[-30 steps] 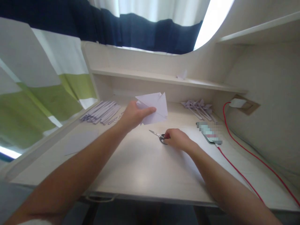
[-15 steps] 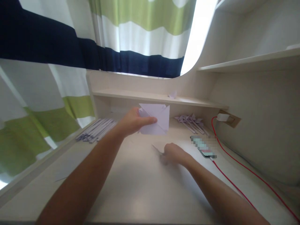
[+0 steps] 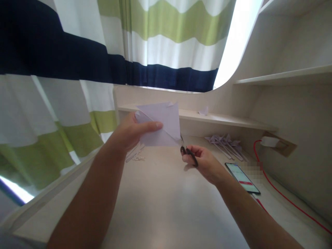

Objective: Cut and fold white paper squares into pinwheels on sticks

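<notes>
The left hand (image 3: 129, 133) pinches a pale lilac folded paper (image 3: 161, 125), creased along a diagonal, raised above the desk (image 3: 160, 204). At its 5 o'clock corner, the right hand (image 3: 203, 162) grips closed dark-handled scissors (image 3: 188, 154), their tip touching the paper.

Pale lilac paper (image 3: 162, 124); scissors (image 3: 188, 153) handles dark, perhaps red; red cable (image 3: 285, 197).

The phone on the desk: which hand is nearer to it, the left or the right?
Right. The right hand, holding scissors, is just left of the phone. The left hand holds the folded paper farther left and higher.
</notes>
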`<state>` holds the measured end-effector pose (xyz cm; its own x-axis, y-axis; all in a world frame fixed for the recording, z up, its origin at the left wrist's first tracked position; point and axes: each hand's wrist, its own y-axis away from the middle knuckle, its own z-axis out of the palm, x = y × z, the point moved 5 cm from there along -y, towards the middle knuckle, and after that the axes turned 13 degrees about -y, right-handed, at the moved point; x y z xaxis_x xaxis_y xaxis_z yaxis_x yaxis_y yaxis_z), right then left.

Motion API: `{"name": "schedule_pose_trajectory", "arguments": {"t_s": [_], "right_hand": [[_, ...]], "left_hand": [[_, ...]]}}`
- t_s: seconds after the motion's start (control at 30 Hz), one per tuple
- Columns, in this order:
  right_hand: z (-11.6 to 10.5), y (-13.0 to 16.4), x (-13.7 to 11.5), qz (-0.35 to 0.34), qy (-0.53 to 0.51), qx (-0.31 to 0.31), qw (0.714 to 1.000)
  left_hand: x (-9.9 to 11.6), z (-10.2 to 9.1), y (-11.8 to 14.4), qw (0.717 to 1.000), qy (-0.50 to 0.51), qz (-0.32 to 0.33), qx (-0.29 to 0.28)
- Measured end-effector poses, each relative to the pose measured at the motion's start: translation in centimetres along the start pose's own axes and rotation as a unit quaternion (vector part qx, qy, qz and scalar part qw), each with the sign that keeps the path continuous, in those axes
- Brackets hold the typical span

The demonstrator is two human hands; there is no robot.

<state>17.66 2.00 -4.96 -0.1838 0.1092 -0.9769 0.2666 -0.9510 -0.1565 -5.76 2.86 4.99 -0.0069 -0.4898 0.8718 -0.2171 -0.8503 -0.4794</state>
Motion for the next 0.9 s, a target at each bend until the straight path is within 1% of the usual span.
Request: {"name": "schedule_pose_trajectory", "arguments": {"t_s": [0.07, 0.17, 0.27, 0.37, 0.43, 0.5, 0.63, 0.73, 0.9], "right_hand": [[1.1, 0.8, -2.0, -0.003, -0.011, -0.056, 0.998], [1.0, 2.1, -3.8, 0.003, 0.052, -0.083, 0.995], [-0.7, 3.1, -4.6, 0.002, 0.119, -0.073, 0.990], [-2.5, 3.7, -5.5, -0.043, 0.191, -0.042, 0.980], [-2.9, 4.2, -6.1, -0.068, 0.232, -0.039, 0.970], [-2.7, 4.6, -6.5, -0.070, 0.256, -0.054, 0.963], [-1.4, 5.3, -7.1, -0.066, 0.279, -0.083, 0.954], [-0.9, 5.4, -7.3, -0.080, 0.303, -0.080, 0.946], [-0.7, 5.2, -7.3, -0.089, 0.318, -0.074, 0.941]], "left_hand": [[0.6, -0.2, 0.3, 1.000, 0.005, 0.005, -0.005], [1.0, -0.2, 0.5, 1.000, 0.005, 0.005, -0.002], [1.1, 0.0, 0.5, 1.000, 0.004, 0.003, 0.007], [1.2, 0.5, 0.5, 1.000, 0.009, 0.008, 0.000], [1.2, 0.8, 0.5, 1.000, 0.026, 0.008, -0.002], [1.2, 1.1, 0.6, 0.999, 0.043, 0.005, -0.001], [1.1, 1.6, 0.6, 0.998, 0.058, 0.011, -0.010], [1.1, 1.9, 0.6, 0.997, 0.069, 0.015, -0.020], [1.1, 1.9, 0.7, 0.997, 0.067, 0.020, -0.017]]}}
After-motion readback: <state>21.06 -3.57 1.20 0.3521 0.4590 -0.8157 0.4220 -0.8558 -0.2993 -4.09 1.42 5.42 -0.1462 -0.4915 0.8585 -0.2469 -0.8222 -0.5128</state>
